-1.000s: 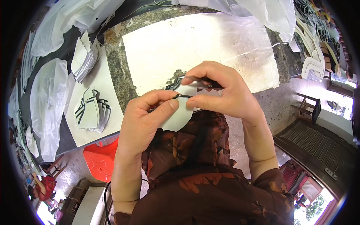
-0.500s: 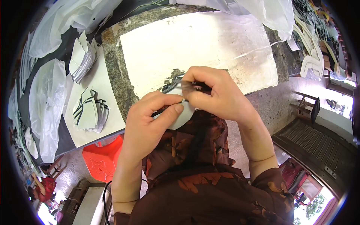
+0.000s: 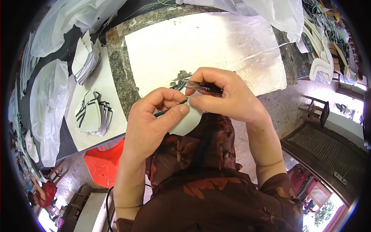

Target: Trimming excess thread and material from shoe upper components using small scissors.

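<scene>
The grip of the left hand (image 3: 148,120) was a firm pinch, thumb over curled fingers, with a pale piece (image 3: 187,121) and the black edging (image 3: 161,113) along its upper side caught between them. The right hand (image 3: 235,94) was closed around a dark flat tool (image 3: 206,88), its thumb lying against the piece's top corner. The piece hung between both hands, above the lap (image 3: 208,141) and near the front edge of the table (image 3: 123,75).

The likeliest trouble seemed to be the edging creeping or puckering if the left thumb eased while the right one pulled. The tool's tip, close to the left fingers, could have nicked skin or marked the piece if it slipped. With nothing beneath, a loosened pinch could have dropped the piece.
</scene>
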Action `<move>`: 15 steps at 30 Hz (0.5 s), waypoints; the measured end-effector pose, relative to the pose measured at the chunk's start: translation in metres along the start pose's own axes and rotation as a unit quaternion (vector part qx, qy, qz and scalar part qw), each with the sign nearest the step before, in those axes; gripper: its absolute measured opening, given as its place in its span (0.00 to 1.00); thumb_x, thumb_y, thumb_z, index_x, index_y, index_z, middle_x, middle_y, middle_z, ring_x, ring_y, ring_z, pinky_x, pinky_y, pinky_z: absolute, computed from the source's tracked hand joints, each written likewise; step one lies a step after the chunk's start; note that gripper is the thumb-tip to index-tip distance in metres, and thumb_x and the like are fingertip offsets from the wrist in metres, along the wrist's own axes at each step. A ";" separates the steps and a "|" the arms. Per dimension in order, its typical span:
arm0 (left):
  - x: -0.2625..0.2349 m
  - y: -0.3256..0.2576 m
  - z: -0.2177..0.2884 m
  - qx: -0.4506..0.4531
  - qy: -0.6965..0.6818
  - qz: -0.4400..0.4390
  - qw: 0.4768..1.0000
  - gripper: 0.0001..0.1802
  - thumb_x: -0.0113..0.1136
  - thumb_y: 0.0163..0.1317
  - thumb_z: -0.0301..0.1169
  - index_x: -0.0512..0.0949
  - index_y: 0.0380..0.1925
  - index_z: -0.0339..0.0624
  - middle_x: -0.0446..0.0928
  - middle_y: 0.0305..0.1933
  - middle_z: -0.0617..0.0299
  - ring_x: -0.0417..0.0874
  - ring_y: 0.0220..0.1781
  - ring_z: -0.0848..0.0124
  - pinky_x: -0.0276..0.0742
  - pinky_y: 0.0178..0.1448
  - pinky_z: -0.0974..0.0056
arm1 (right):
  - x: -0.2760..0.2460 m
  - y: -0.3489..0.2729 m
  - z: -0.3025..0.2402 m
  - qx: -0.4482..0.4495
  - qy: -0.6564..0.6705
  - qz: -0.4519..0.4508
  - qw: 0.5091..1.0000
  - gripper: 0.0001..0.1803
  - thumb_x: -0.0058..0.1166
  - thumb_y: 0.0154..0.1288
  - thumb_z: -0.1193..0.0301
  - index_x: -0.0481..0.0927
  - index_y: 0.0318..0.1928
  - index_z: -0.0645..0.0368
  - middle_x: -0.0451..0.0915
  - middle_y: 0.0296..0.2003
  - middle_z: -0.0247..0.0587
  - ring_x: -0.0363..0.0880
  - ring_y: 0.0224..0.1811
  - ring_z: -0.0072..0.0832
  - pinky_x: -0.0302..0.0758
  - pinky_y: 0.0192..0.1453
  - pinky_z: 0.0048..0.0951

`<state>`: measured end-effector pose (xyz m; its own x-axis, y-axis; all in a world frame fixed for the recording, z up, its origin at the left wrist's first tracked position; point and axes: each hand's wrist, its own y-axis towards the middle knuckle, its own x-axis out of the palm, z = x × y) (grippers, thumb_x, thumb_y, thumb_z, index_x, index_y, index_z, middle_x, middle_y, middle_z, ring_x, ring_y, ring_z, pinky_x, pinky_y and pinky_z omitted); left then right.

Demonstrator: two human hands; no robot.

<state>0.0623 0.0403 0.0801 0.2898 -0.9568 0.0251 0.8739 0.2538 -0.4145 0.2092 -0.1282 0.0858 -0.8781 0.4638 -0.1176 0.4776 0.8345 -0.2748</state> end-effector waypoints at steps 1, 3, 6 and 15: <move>0.000 0.000 0.000 0.004 0.010 0.007 1.000 0.11 0.72 0.67 0.29 0.85 0.45 0.36 0.81 0.33 0.72 0.75 0.35 0.84 0.71 0.40 0.74 | 0.001 0.001 0.002 -0.001 -0.011 0.005 1.000 0.08 0.65 0.64 0.72 0.82 0.40 0.62 0.77 0.31 0.26 0.72 0.34 0.13 0.70 0.38 0.21; 0.001 0.000 -0.002 0.010 0.009 0.014 1.000 0.11 0.72 0.67 0.29 0.85 0.45 0.36 0.81 0.33 0.72 0.75 0.35 0.84 0.70 0.40 0.74 | 0.006 0.002 0.008 -0.028 -0.028 0.030 0.999 0.08 0.65 0.61 0.72 0.82 0.38 0.61 0.78 0.30 0.32 0.74 0.32 0.18 0.72 0.37 0.25; 0.002 0.000 -0.004 0.012 0.006 0.025 1.000 0.11 0.72 0.67 0.29 0.85 0.45 0.35 0.81 0.32 0.72 0.75 0.35 0.85 0.71 0.40 0.74 | 0.010 0.001 0.008 -0.091 -0.100 0.071 0.988 0.09 0.65 0.56 0.72 0.81 0.36 0.60 0.79 0.28 0.38 0.76 0.29 0.27 0.74 0.35 0.30; -0.001 0.003 -0.001 -0.048 -0.019 -0.001 0.999 0.10 0.73 0.67 0.30 0.87 0.43 0.34 0.81 0.29 0.72 0.74 0.32 0.85 0.69 0.37 0.75 | 0.010 0.000 0.018 -0.241 -0.211 0.134 0.938 0.10 0.68 0.48 0.79 0.84 0.34 0.57 0.78 0.26 0.29 0.75 0.27 0.22 0.69 0.31 0.26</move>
<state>0.0642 0.0420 0.0775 0.3042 -0.9507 0.0603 0.8334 0.2350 -0.5002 0.2001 -0.1285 0.0677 -0.6101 0.6018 -0.5154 0.5512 0.7896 0.2696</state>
